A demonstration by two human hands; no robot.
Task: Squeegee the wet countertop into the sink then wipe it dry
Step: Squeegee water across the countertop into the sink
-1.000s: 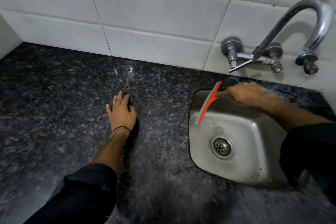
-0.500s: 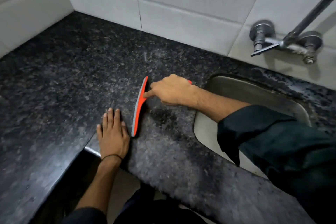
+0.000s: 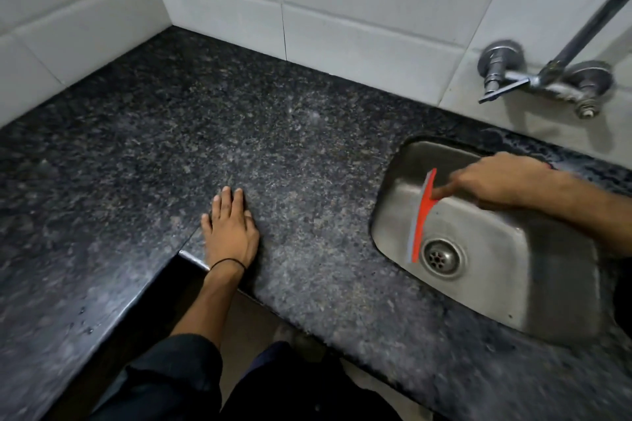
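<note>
Right hand [image 3: 496,183] fingers wrapped on squeegee [image 3: 421,215] over sink [image 3: 561,301], left hand [image 3: 231,232] fingers flat, together on table [image 3: 290,147]

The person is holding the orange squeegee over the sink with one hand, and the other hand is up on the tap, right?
Not quite. The right hand does hold the orange squeegee over the sink, but the left hand is not on the tap. It lies flat on the dark countertop, near its front edge. The head view shows this.
</note>
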